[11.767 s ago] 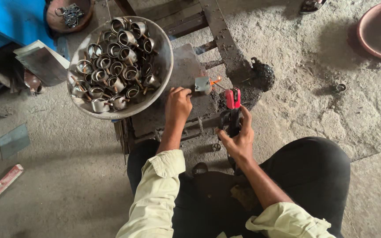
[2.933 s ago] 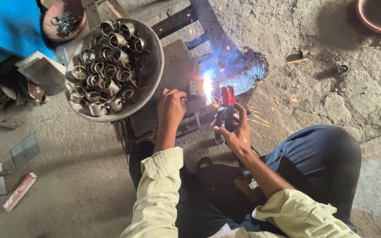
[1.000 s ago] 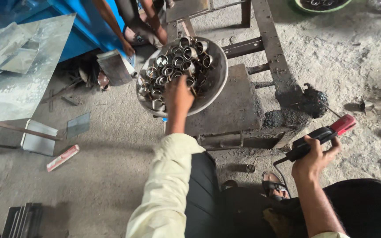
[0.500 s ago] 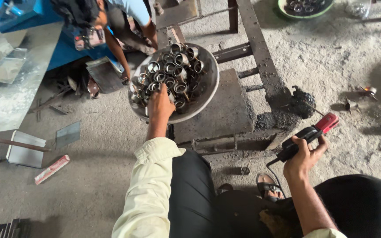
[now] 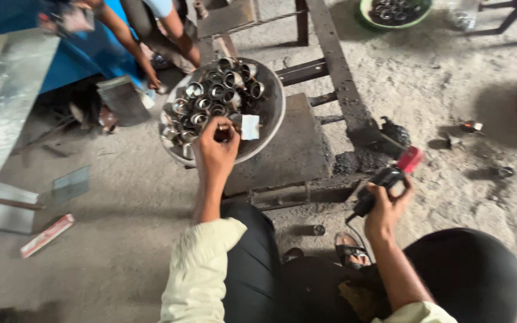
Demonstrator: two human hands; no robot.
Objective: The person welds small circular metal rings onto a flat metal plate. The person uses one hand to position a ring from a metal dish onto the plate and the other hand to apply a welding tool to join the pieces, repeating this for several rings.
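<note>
The right hand (image 5: 384, 206) grips the welding holder (image 5: 390, 174) low beside the knee, no longer sparking at the bench. The left hand (image 5: 215, 149) has reached into the bowl (image 5: 270, 113) and pinches 1 metal ring (image 5: 222, 130) (fingers closed on it), so a fresh piece is being picked.

Bowl (image 5: 270, 113) sits on the plate (image 5: 288, 155) ahead of me, rings (image 5: 216, 93) heaped in it. My left hand (image 5: 215, 149) is over the bowl's near rim, among the rings, a small tag (image 5: 250, 127) just to its right. Frame rail (image 5: 336, 72) runs away from me along the plate's right side. My right hand (image 5: 384, 206), with the holder (image 5: 387, 176) in its grip, hangs right of the plate, over the floor (image 5: 450, 78). My sandal (image 5: 349, 248) lies below that hand. Sheet offcuts (image 5: 7, 206) lie far left on the floor. Another person's arms (image 5: 127, 42) are behind the bowl, to its left. Second bowl (image 5: 395, 9) far behind, to the right.
</note>
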